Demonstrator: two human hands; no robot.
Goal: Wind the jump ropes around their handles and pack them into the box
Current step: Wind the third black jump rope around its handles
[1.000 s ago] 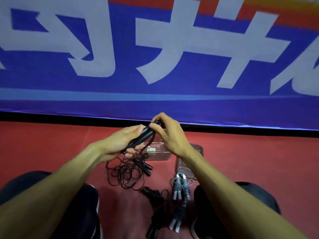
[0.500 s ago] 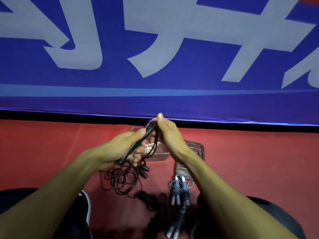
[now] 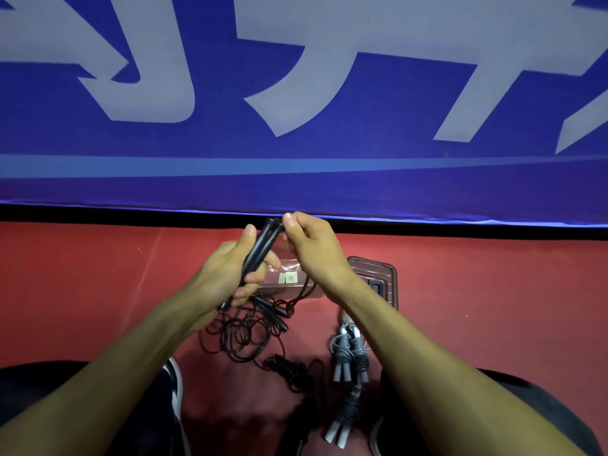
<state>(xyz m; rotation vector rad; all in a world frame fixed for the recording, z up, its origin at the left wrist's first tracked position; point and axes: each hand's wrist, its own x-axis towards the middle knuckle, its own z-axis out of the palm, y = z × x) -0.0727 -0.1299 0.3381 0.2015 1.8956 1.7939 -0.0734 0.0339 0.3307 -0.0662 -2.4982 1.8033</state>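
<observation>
red floor (image 3: 82,291) below the blue banner (image 3: 296,179). black handles (image 3: 260,251) now tilt steeper over the box (image 3: 289,284); left hand (image 3: 227,274) curls round them, right hand (image 3: 312,248) pinches cord at the tips, so winding looks just begun.

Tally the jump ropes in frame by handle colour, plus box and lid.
Black-handled jump ropes: 3 (held pair, loose rope on floor, wound bundle)
Grey-handled jump ropes: 2 (upper bundle, lower bundle)
Clear box: 1
Lid: 1
Total: 7
</observation>
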